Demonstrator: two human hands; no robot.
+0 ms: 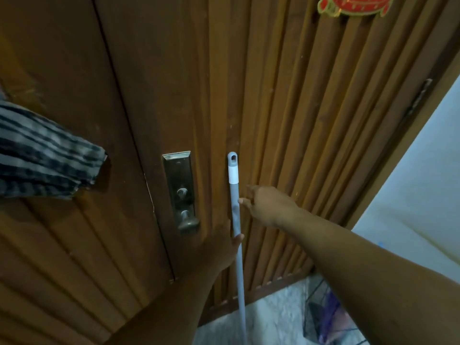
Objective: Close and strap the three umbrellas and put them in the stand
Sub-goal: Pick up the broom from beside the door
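A grey and black striped umbrella canopy (47, 155), folded loose, juts in from the left edge in front of the wooden door; what holds it is out of view. A black wire stand (314, 319) sits on the floor at the lower right, with something purple (332, 312) inside it. A pale blue pole (235, 220) leans upright against the door. My left hand (219, 250) grips the pole from the left, thumb across it. My right hand (270, 205) reaches in from the right, fingers apart, one fingertip touching the pole higher up.
The brown ribbed wooden door (286, 108) fills most of the view, with a metal lock plate and knob (181, 190) left of the pole. A red and gold ornament (353, 5) hangs at the top. A white wall (423, 183) stands at the right, pale floor tiles (273, 317) below.
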